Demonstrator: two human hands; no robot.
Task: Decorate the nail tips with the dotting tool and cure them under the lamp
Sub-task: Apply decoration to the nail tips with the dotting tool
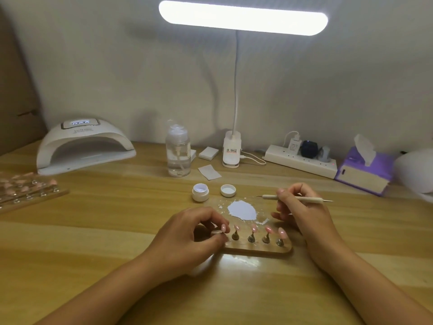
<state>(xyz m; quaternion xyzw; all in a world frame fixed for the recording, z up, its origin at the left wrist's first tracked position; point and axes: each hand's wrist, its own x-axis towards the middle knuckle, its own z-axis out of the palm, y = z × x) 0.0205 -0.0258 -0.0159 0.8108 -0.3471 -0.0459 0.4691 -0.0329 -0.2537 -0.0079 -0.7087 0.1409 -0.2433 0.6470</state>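
- Four pink nail tips (253,227) stand in a row on small metal pegs in a wooden stand (257,250), near the centre of a wooden table (93,231); fingers cover a fifth place at the left end
- The tips look thin, light and glossy, so probably slippery and easy to knock off their pegs; steadying the stand or a peg seems safer than touching a painted face
- The left hand (192,233) sits at the stand's left end, its fingers curled into a pinch that seems to hold the leftmost peg; what lies between them is hidden
- The right hand (302,207), just beyond the stand's right end, grips the dotting tool (297,198) around its middle; the tool lies almost level, slim and stiff, with a fine metal point at each end
- Between the hands, just beyond the stand, spreads a puddle of white gel (242,209), likely wet and easily smeared
- Farther back, an open white jar (200,192) and its lid (228,190) sit side by side
- A white arched curing lamp (82,146) stands far left, well apart from the stand, its display lit
- A bright desk lamp (243,17) glows above the far centre
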